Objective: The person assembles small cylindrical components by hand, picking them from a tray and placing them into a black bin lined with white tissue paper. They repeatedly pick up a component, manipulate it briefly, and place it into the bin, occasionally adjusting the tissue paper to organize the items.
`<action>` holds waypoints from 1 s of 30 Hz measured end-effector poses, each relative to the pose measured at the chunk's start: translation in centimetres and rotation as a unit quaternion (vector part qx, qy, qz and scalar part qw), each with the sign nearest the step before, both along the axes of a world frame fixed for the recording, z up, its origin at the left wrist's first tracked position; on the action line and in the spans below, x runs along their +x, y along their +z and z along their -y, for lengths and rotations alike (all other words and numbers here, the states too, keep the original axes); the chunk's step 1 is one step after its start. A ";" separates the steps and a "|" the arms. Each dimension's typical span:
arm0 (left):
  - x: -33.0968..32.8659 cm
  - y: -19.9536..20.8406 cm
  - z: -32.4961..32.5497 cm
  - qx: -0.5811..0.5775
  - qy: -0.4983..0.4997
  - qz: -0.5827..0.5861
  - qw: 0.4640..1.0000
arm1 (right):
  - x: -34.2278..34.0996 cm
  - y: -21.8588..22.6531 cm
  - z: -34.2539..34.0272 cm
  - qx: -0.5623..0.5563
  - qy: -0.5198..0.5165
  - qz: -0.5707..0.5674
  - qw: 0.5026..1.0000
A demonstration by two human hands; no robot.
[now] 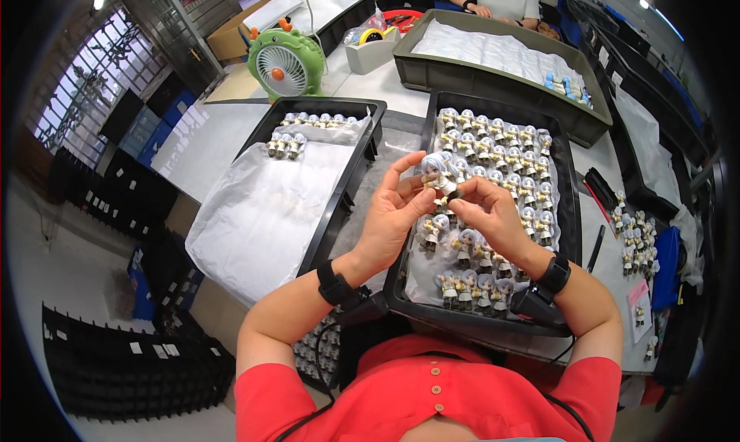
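Note:
A small figurine with pale hair and a white outfit [439, 172] is held up between my two hands. My left hand [395, 209] is closed around its side, thumb and fingers pinching it. The fingers of my right hand [493, 217] pinch its dark lower end. Below both hands lies a black tray [576, 218] with rows of similar figurines on white sheeting, partly hidden by my hands. Left of it, a second black tray [322, 242] is lined with white sheet [270, 211]. At its far end lie several more figurines [286, 145].
A green fan [284, 64] stands beyond the left tray. Behind the right tray sits a large olive bin [493, 95], with a person [505, 3] behind it. At right are loose figurines [638, 242], a black pen-like tool [596, 248] and a blue object [669, 265].

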State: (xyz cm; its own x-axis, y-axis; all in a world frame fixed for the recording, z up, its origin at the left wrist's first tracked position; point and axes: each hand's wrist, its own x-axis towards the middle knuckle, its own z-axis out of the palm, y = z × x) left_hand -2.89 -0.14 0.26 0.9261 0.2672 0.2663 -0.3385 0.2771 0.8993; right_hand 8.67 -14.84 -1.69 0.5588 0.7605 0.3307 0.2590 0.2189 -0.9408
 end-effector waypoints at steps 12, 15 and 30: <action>0.1 0.3 1.2 0.064 0.081 -0.004 0.995 | 0.2 -0.9 -0.4 -0.023 0.049 0.029 0.998; 0.4 0.5 1.8 0.099 0.090 -0.019 0.991 | -0.8 -0.4 -0.4 -0.040 0.015 0.113 0.993; 2.7 1.5 -25.8 0.612 0.385 -0.261 0.640 | 2.4 0.7 -0.4 0.010 -0.094 0.137 0.986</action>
State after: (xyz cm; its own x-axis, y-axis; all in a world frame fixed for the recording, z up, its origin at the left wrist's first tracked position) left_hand -0.15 25.68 1.76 0.6929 0.5854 0.4210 0.4844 -0.8104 0.3295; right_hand 11.12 -14.42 -1.01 0.5764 0.6440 0.5030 0.5407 0.1609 -0.8257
